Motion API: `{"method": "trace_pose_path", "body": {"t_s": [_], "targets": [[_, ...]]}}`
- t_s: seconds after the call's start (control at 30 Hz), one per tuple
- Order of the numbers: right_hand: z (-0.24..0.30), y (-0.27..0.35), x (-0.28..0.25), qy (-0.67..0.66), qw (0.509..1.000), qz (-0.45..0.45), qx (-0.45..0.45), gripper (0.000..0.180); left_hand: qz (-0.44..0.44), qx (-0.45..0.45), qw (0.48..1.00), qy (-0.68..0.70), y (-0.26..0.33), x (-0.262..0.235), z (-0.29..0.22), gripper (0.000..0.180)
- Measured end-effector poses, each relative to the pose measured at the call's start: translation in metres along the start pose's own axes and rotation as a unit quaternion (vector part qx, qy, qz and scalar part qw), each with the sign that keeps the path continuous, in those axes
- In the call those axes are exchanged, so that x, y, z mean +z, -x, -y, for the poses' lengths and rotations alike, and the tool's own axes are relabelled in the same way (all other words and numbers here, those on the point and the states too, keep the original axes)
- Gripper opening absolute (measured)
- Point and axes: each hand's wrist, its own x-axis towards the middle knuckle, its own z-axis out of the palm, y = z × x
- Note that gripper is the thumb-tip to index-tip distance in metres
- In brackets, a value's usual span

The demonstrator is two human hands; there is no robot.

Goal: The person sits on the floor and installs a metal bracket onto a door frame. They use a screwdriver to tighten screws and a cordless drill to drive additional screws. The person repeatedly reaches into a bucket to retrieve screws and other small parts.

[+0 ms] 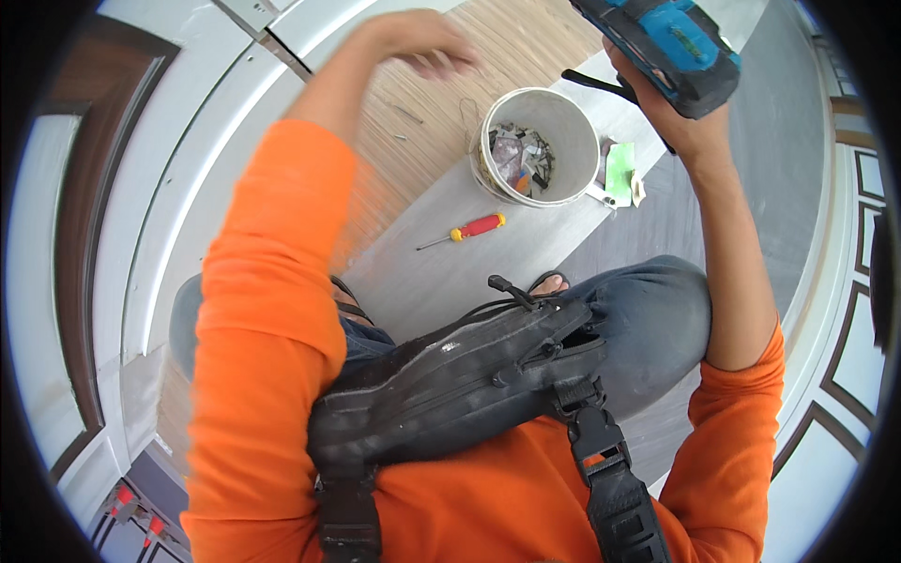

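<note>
The power tool [690,47], in the right hand [674,122] with fingers wrapped around its partly hidden grip, well right of the loosely curled, apparently empty left hand [424,42], should handle as heavy and rigid, best held at that grip.

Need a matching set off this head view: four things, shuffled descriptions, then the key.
Things
1. Power tool
2. Screwdriver
3. Bucket
4. Bag

Descriptions
A. Whitish, with small scraps inside
B. Black, strapped to the person
C. Blue and black, held in the right hand
D. Red grip with yellow ends, lying beside the bucket

Pairs: 1-C, 2-D, 3-A, 4-B
</note>
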Motion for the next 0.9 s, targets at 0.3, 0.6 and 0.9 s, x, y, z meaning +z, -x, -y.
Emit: {"method": "trace_pose_path", "body": {"t_s": [0.3,0.6,0.9], "targets": [[-0.018,0.024,-0.017,0.046,0.998,0.013,0.048,0.029,-0.193,0.034,0.87,-0.453,-0.027,0.109,0.173,0.059],[-0.03,0.034,-0.022,0.21,0.969,0.049,-0.12,0.027,-0.143,-0.026,0.895,-0.422,-0.024,0.135,0.197,0.025],[-0.038,0.032,-0.01,0.127,0.989,0.007,-0.075,0.03,-0.157,0.041,0.955,-0.247,-0.053,0.042,0.098,0.022]]}}
